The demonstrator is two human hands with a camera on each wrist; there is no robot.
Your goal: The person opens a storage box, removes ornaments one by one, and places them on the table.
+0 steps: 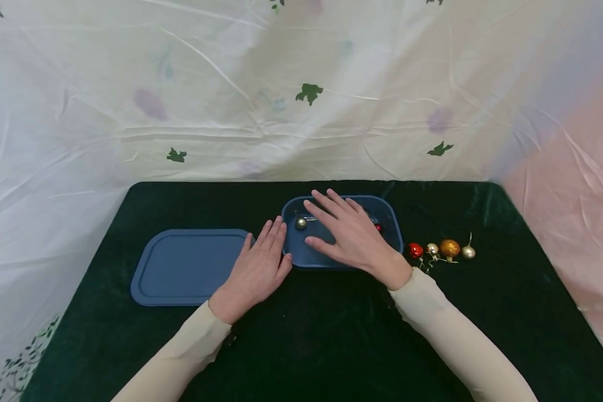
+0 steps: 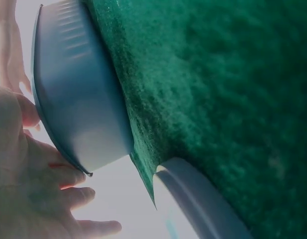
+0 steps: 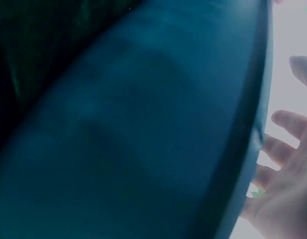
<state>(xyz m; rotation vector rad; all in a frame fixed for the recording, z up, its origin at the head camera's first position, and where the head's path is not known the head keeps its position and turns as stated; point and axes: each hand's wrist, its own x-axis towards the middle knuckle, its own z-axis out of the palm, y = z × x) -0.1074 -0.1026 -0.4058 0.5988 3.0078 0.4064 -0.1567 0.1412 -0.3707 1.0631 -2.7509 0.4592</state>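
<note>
A blue container (image 1: 309,254) stands at the table's middle, with a gold ball (image 1: 301,223) and a red ball (image 1: 378,228) inside. My right hand (image 1: 354,237) is over it, fingers spread and straight, hiding part of the inside. At its left end my left hand (image 1: 258,268) lies with straight fingers against the rim, thumb near the front corner. In the left wrist view, the left hand (image 2: 34,174) is at the rim of the container (image 2: 83,99). The right wrist view shows the container's wall (image 3: 118,124) and the right hand (image 3: 287,174) beyond its rim.
A flat blue lid (image 1: 181,268) lies left of the container, partly behind the left hand. Right of the container are a red ball (image 1: 415,250), a small pale gold ball (image 1: 432,249), an orange-gold ball (image 1: 449,248) and another gold ball (image 1: 468,252) on the dark green cloth.
</note>
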